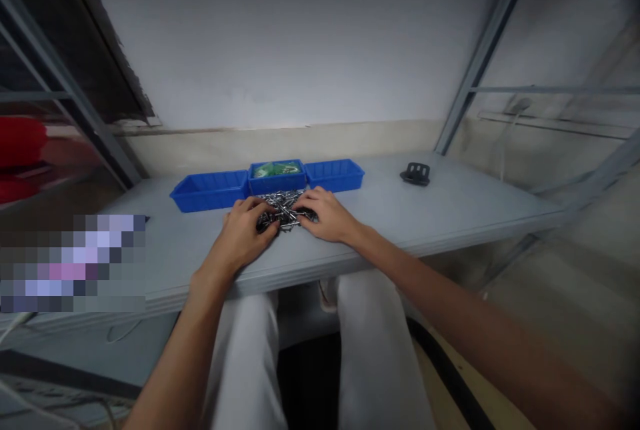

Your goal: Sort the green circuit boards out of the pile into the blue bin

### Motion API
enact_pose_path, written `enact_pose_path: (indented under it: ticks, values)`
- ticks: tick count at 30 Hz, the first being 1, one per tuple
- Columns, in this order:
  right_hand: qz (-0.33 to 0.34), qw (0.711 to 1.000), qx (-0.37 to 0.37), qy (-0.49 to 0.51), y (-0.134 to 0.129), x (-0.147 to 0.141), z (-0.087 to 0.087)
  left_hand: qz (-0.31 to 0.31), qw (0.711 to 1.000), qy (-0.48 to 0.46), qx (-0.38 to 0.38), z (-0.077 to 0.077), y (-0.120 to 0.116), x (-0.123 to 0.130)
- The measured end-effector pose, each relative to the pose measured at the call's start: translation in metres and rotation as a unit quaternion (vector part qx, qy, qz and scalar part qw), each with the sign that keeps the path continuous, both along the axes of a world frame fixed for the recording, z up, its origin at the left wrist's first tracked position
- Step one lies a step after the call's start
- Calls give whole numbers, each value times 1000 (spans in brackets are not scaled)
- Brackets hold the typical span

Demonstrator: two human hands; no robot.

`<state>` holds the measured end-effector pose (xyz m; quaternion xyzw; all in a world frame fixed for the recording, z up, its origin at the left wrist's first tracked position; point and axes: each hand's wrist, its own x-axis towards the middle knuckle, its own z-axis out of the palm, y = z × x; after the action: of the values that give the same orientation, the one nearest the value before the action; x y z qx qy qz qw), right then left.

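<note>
A pile of thin, shiny metal rods (285,207), like long screws or nails, lies on the grey table near its front edge. My left hand (245,227) curls round the left side of the pile, thumb toward the front and fingers over the top, with some pieces between them. From the right, my right hand (327,215) curls over the pile in the same way, its fingertips among the pieces. Exact tips of the rods are too blurred to make out. Just behind the pile stands a blue bin (277,183) holding a green-tinted plastic bag (275,169).
Blue bins stand left (210,200) and right (337,183) of the middle one. A black slotted plastic part (416,174) sits farther right on the table (450,210). Metal posts rise at both sides, and a pixelated patch covers the table's left end.
</note>
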<state>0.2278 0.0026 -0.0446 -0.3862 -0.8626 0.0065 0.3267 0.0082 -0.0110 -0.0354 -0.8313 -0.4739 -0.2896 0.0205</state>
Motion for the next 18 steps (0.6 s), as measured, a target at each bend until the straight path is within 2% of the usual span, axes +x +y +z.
enact_pose_path:
  ticks: [8,18]
  values:
    - [-2,999,27,18,4,1,-4,-17,1000,-7,13,-2,0,-1]
    - [-18,999,26,16,7,-1,-5,-31,999,-11,19,-6,5,-3]
